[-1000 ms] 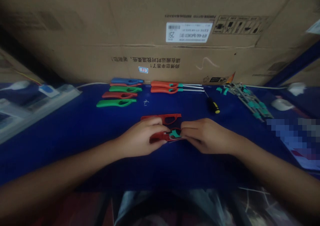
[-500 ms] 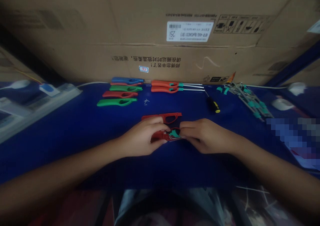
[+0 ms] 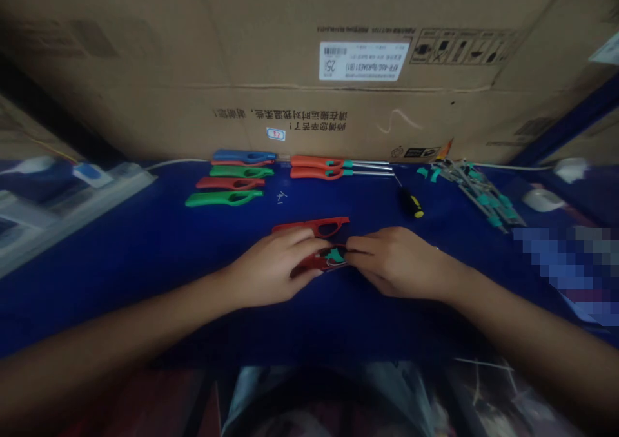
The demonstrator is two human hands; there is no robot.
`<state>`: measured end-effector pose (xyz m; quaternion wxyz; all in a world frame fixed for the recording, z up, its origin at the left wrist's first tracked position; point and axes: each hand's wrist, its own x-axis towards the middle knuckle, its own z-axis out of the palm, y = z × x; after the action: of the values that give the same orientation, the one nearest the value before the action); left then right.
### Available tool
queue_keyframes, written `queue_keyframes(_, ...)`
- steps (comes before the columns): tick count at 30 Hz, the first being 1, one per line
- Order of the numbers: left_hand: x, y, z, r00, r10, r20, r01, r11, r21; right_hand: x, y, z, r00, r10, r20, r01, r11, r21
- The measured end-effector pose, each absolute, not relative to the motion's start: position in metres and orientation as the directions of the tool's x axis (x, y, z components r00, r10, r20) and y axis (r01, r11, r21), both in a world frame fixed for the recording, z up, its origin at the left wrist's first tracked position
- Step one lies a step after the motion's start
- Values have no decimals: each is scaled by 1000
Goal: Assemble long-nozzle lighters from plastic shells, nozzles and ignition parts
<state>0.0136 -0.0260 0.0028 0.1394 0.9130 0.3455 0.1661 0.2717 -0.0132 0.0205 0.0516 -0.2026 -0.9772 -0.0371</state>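
My left hand (image 3: 275, 266) grips a red lighter casing half (image 3: 314, 263) by its left part, fingers curled over the top edge and thumb below. In the casing's opening sits a teal trigger (image 3: 334, 255), with thin wires along its lower side. My right hand (image 3: 387, 260) is closed in a pinch at the casing's right end. Its fingertips cover that end, so what exactly they hold is hidden. Just behind my hands a second red casing half (image 3: 331, 227) lies on the blue table (image 3: 232, 231), partly covered by my left fingers.
Blue, green and red casings (image 3: 225, 198) lie in rows at back left. Beside them are orange lighters (image 3: 316, 173) with metal tubes. A black and yellow screwdriver (image 3: 411, 203) and a pile of metal tubes with teal parts (image 3: 486, 195) lie right. A cardboard wall (image 3: 169, 115) stands behind.
The whole view has shifted very slightly. Both hands stay at the red casing half, with no clear change in their grip.
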Motion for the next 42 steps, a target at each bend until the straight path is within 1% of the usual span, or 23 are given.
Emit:
queue_keyframes(2, 14, -27, 5, 738, 648, 189, 584, -753, 302, 271, -15, 19, -908, 397, 134, 411, 906, 103)
queue_keyframes(4, 14, -27, 7, 778, 608, 158, 575, -791, 212, 270, -18, 19, -903, 408, 134, 424, 896, 128)
queue_keyframes(6, 14, -28, 10, 807, 574, 139, 560, -818, 131, 271, -19, 20, -895, 427, 127, 440, 893, 98)
queue_keyframes(8, 15, -29, 12, 816, 560, 142, 553, -828, 89, 274, -17, 23, -873, 469, 133, 474, 881, 6)
queue_keyframes(11, 16, -31, 13, 813, 566, 135, 561, -824, 78, 284, -10, 30, -813, 554, 178, 532, 832, -155)
queue_keyframes(13, 16, -32, 13, 811, 570, 133, 564, -822, 85, 292, -4, 35, -783, 598, 170, 557, 797, -235)
queue_keyframes(17, 15, -31, 12, 823, 546, 159, 539, -838, 85, 301, 3, 39, -797, 604, 25, 567, 761, -316)
queue_keyframes(20, 15, -30, 11, 834, 527, 166, 518, -850, 95, 302, 4, 37, -822, 570, 15, 531, 775, -342)
queue_keyframes(22, 15, -30, 11, 832, 526, 177, 514, -850, 113, 300, 4, 35, -840, 542, 37, 501, 799, -333)
queue_keyframes(25, 16, -30, 11, 828, 528, 191, 512, -849, 128, 299, 3, 33, -849, 525, 49, 492, 822, -288)
queue_keyframes(30, 16, -30, 10, 829, 522, 201, 507, -853, 123, 294, -3, 35, -863, 505, 15, 492, 846, -208)
queue_keyframes(35, 15, -30, 11, 852, 489, 187, 483, -872, 83, 288, -14, 34, -888, 459, -11, 459, 888, -25)
queue_keyframes(38, 15, -30, 12, 864, 471, 180, 471, -881, 45, 286, -19, 33, -889, 456, -40, 453, 889, 64)
queue_keyframes(40, 15, -31, 13, 866, 469, 171, 472, -881, 27, 285, -20, 33, -885, 462, -51, 458, 886, 76)
queue_keyframes(42, 15, -30, 13, 868, 470, 158, 473, -881, 24, 286, -20, 33, -877, 476, -61, 474, 879, 46)
